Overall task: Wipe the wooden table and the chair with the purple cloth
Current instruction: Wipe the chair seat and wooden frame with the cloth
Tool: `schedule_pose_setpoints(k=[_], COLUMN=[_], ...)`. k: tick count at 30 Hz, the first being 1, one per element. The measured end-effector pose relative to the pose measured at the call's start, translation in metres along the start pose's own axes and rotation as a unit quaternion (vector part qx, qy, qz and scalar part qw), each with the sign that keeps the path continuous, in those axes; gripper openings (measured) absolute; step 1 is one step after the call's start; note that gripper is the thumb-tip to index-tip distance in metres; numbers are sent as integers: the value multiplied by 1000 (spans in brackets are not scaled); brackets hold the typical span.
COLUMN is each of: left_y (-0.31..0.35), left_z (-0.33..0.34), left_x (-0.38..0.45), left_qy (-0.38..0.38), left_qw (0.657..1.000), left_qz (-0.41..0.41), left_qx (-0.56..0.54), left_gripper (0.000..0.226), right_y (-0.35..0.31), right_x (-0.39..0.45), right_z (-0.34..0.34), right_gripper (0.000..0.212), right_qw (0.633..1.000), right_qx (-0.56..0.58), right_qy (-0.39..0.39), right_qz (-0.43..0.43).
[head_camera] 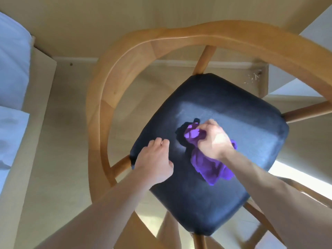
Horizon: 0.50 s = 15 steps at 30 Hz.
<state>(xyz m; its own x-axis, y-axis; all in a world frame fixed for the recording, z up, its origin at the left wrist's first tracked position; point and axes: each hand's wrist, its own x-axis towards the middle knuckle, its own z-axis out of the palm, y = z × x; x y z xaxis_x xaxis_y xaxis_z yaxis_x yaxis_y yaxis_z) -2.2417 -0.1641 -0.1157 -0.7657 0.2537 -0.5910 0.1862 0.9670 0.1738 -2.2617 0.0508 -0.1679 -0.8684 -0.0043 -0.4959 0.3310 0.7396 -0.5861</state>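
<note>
The purple cloth is bunched in the grip of the right hand and pressed onto the middle of the dark padded seat of the wooden chair. The left hand is laid on the seat's left edge, fingers loosely extended, nothing held.

Single head-worn wide-angle view, looking steeply down from above, close over the chair. Its dark seat fills the centre of the frame; the curved wooden backrest arcs across the top with strong lens bending. Both forearms enter from the bottom edge. Floor at left; bed along the left edge.
</note>
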Motion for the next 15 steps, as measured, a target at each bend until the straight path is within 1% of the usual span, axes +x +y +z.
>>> schedule_pose_setpoints(k=[2, 3, 4, 6, 8, 10, 11, 13, 15], left_y=[-4, -4, -4, -5, -11, -21, -26, -34, -38], left_z=[-13, -18, -22, -28, -30, -32, -34, -41, -46], left_x=[30, 44, 57, 79, 93, 101, 103, 106, 106], left_qy=[11, 13, 11, -7, -27, -10, 10, 38, 22], left_qw=[999, 999, 999, 997, 994, 994, 994, 994, 996], left_qz=[32, 44, 49, 35, 17, 13, 8, 0, 21], left_qx=[-1, -7, -19, -63, -103, -110, -112, -107, -78], left_gripper=[53, 56, 60, 70, 78, 84, 87, 91, 93], right_y=[10, 11, 8, -11, -30, -45, -48, -46, -43], right_x=[19, 31, 43, 60, 60, 50, 44, 36, 26], right_z=[-24, -32, -34, -23, 9, 40, 49, 55, 50], right_gripper=[23, 30, 39, 60, 85, 97, 98, 93, 81], right_qw=[983, 971, 966, 975, 991, 989, 984, 979, 974], right_qx=[87, 115, 132, 109, 0, -129, -173, -205, -204], right_qy=[149, 191, 201, 152, 84, 39, 22, -12, -64], right_qz=[60, 82, 99, 118, 105, 57, 36, -14, -71])
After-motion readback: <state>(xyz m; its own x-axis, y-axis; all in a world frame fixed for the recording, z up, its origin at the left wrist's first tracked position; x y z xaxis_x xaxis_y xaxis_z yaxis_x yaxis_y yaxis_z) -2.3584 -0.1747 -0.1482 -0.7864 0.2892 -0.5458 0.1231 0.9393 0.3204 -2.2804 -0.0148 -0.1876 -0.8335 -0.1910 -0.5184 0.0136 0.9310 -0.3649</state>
